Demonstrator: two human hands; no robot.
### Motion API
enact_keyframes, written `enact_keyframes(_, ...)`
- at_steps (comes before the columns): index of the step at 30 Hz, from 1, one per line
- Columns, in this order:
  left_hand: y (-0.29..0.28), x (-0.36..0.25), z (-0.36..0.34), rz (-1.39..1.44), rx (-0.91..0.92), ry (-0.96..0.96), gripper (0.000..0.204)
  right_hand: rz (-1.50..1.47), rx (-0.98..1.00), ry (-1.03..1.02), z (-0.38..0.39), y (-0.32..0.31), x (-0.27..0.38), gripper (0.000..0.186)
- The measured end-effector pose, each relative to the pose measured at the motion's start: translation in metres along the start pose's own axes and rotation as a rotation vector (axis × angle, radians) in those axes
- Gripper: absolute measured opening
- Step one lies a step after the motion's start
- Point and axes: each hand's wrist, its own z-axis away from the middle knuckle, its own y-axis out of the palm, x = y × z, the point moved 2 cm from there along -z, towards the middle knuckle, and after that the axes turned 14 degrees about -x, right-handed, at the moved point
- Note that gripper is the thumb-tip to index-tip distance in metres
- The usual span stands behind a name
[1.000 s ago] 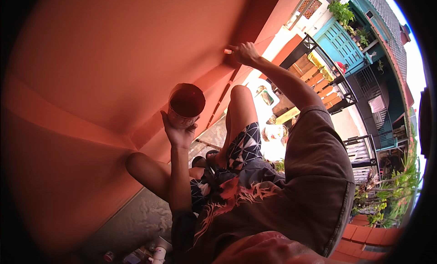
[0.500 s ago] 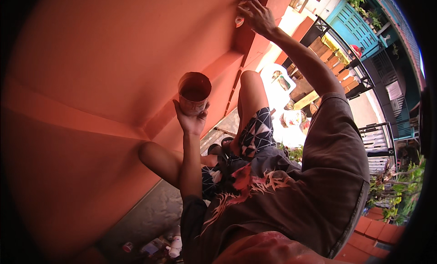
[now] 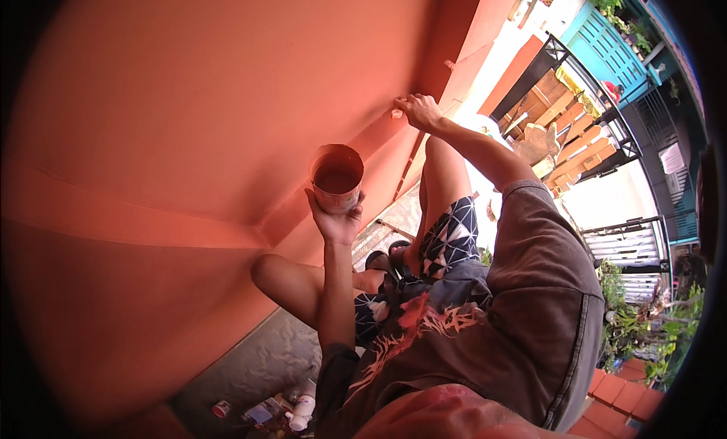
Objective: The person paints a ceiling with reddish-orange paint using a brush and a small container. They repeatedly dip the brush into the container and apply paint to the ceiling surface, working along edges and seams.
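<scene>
My left hand (image 3: pixel 338 223) is wrapped round the lower part of an open paint can (image 3: pixel 336 183) and holds it up close to the wall. Orange-brown coats the can's inside; how much paint is in it I cannot tell. Farther off and to the right, my right hand (image 3: pixel 421 112) is closed on a small paintbrush (image 3: pixel 397 114), whose pale handle end sticks out below the fingers. Its bristles are mostly hidden by the hand, which is at the ledge of the orange wall (image 3: pixel 227 98).
My bent knees are close to the wall. Small bottles and containers (image 3: pixel 301 412) lie on the grey floor (image 3: pixel 250 363) at lower left. To the right are stacked wooden boards (image 3: pixel 579 143), a black-framed gate (image 3: pixel 621 246) and green plants (image 3: pixel 636 318).
My right hand has moved down and nearer along the wall, from the upper corner to the ledge, still gripping the paintbrush. The view has shifted slightly; my left hand still holds the can.
</scene>
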Motion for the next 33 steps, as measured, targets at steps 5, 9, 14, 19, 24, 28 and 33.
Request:
enact_keyframes(5,0.007,0.008,-0.008,-0.027,0.066,-0.060,0.079,-0.104,-0.185,0.215,0.000,-0.014,-0.025,0.018)
enact_keyframes(9,-0.005,0.018,-0.005,-0.050,0.013,-0.059,0.080,-0.311,-0.312,0.559,0.011,-0.066,-0.040,0.020)
enact_keyframes(14,0.001,0.029,-0.004,-0.038,-0.020,-0.097,0.083,-0.640,-0.533,0.938,0.055,-0.147,-0.050,0.023)
enact_keyframes(19,0.012,0.042,-0.004,-0.072,0.038,-0.173,0.085,-1.157,-0.620,1.264,0.113,-0.173,-0.054,0.019)
enact_keyframes(24,0.012,0.057,-0.002,-0.175,0.016,-0.200,0.082,-0.918,-0.306,1.146,0.155,-0.153,-0.071,0.046)
enact_keyframes(28,0.012,0.063,-0.002,-0.213,0.057,-0.198,0.079,-1.287,-0.349,1.151,0.096,-0.204,-0.013,0.022)
enact_keyframes(33,0.016,0.061,0.003,-0.222,0.026,-0.134,0.081,-1.417,-0.296,0.998,0.052,-0.244,0.027,0.013)
